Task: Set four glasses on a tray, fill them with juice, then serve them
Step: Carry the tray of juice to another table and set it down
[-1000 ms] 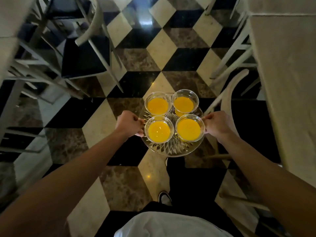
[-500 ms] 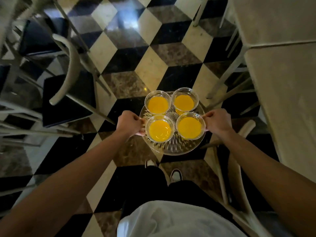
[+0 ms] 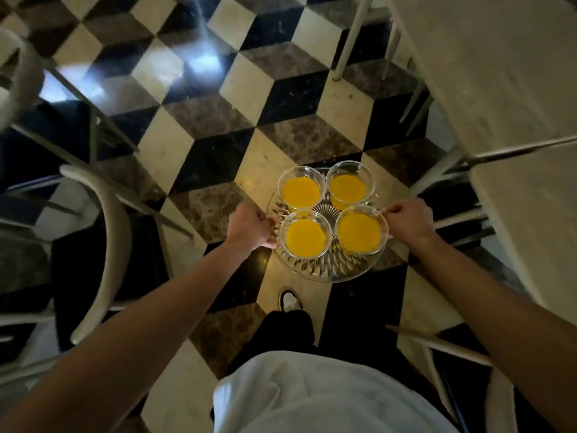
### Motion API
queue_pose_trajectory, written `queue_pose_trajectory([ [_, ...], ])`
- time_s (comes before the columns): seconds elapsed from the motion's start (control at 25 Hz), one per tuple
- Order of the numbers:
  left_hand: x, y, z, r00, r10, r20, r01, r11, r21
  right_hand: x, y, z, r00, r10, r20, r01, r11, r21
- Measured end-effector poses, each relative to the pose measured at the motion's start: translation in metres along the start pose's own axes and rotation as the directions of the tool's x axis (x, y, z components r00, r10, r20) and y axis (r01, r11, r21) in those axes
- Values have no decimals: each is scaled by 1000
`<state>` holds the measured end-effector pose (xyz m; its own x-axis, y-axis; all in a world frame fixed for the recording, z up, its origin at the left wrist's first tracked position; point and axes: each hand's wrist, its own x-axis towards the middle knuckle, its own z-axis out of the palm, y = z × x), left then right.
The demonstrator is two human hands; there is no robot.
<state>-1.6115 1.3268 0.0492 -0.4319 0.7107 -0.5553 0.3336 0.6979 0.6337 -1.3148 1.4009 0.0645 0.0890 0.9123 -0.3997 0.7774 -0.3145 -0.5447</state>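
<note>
We hold the cut-glass tray [image 3: 327, 270] level above the tiled floor [image 3: 203, 114], left hand [image 3: 249, 228] clamped on its left rim and right hand [image 3: 409, 221] clamped on its right rim. Between the two grips stand four glasses of orange juice [image 3: 306, 237], upright, rims nearly touching. A table [image 3: 499, 73] lies beyond the right hand.

Below us we see a polished floor [image 3: 199, 170] tiled in cream, black and brown diamonds that read as cubes. On our left stands a chair [image 3: 106, 245] with a curved pale back and dark seat, and on our right a pale-topped table [image 3: 487, 73] on slim white legs. A black-and-white shoe [image 3: 290, 301] shows beneath dark trousers [image 3: 287, 335] and a white shirt [image 3: 312, 398].
</note>
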Motion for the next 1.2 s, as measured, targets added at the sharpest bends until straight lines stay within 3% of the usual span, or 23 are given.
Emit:
queue_pose_trajectory([
  [0.32, 146, 92, -49, 999, 31, 23, -32, 998, 56, 130, -102, 7, 999, 46, -13, -45, 994, 102],
  [0.68, 302, 215, -51, 1000, 3, -17, -2, 997, 83, 303, -179, -21, 999, 7, -47, -1, 991, 137],
  [1.2, 477, 428, -8, 985, 115, 129, -137, 974, 178, 483, -219, -105, 969, 201, -140, -169, 962, 215],
])
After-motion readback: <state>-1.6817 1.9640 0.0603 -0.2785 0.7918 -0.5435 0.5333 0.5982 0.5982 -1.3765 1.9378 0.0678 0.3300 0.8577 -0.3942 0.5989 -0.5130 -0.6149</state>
